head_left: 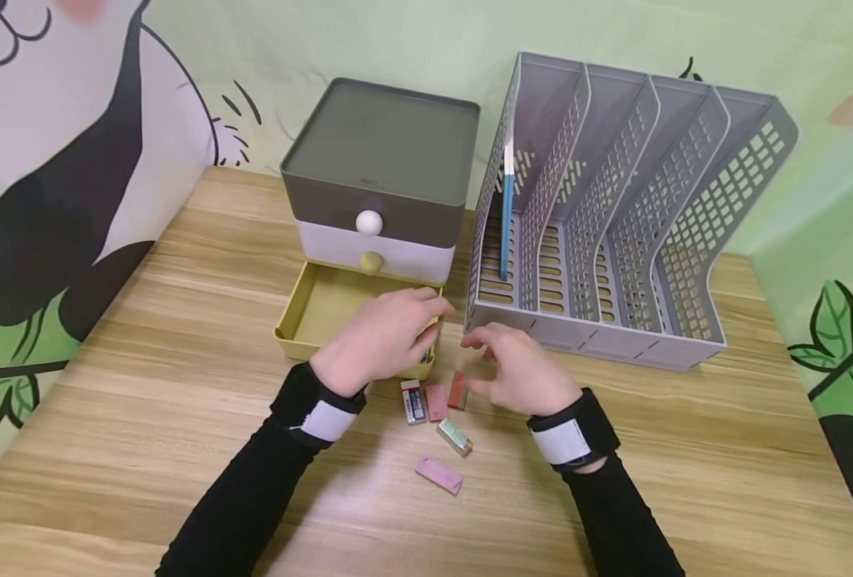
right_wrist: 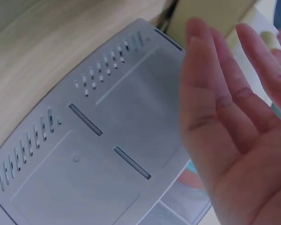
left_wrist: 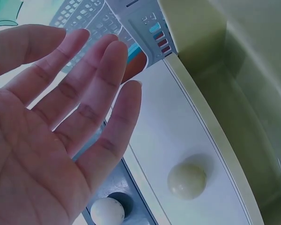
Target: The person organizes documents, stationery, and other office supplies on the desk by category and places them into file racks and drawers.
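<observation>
My left hand [head_left: 383, 336] hovers over the right side of a pulled-out yellow drawer [head_left: 311, 308], its fingers relaxed and nothing in the palm. My right hand [head_left: 516, 369] is beside it with loosely bent fingers, between the grey file rack [head_left: 585, 336] and a red-and-green eraser [head_left: 458, 390]. Close by on the table lie a white eraser in a dark sleeve [head_left: 413, 402], a pink eraser [head_left: 437, 402], an eraser in a pale green sleeve [head_left: 454, 437] and another pink eraser [head_left: 438, 474]. My left hand hides part of the drawer's right end.
Above the yellow drawer sit a white drawer [head_left: 412, 255] with a yellowish knob and a dark grey drawer [head_left: 325, 196] with a white knob [head_left: 369, 223]. A thin blue item [head_left: 506, 224] stands in the rack's leftmost slot. A panda-printed cloth [head_left: 253, 48] hangs behind the wooden table [head_left: 145, 385].
</observation>
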### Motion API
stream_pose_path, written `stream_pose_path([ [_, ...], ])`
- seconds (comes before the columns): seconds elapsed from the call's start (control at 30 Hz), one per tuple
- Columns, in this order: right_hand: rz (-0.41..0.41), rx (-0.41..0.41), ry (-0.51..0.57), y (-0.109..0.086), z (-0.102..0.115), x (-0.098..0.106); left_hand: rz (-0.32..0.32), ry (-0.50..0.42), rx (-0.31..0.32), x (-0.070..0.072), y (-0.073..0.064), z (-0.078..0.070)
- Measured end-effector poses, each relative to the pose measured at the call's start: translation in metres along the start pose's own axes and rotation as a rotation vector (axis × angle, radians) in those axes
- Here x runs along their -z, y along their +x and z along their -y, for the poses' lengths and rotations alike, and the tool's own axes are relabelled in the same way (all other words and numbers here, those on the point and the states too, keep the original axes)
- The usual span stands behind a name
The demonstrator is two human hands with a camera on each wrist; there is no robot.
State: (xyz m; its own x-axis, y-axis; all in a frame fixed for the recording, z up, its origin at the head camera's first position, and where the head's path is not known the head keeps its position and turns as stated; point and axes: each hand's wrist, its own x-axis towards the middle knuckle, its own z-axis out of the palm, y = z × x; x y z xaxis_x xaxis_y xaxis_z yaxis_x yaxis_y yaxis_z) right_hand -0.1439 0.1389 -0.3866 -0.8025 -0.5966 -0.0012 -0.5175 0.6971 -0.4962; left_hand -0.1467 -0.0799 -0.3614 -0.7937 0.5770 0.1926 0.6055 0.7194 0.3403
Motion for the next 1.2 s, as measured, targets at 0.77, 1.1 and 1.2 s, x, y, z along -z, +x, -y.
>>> stream_pose_path([
  [0.77,0.169,-0.188,-0.123,0.011,0.000,-0.033,0.129,-0.039,-0.017,-0.005,-0.002,-0.006],
  [1.1,-0.053,-0.034,-0.052,0.010,-0.012,-0.019,-0.029,-0.056,0.075,-0.003,0.000,0.001],
  [1.2,-0.165,0.016,-0.004,0.009,-0.015,-0.013,-0.088,-0.129,0.099,-0.003,0.001,0.001],
])
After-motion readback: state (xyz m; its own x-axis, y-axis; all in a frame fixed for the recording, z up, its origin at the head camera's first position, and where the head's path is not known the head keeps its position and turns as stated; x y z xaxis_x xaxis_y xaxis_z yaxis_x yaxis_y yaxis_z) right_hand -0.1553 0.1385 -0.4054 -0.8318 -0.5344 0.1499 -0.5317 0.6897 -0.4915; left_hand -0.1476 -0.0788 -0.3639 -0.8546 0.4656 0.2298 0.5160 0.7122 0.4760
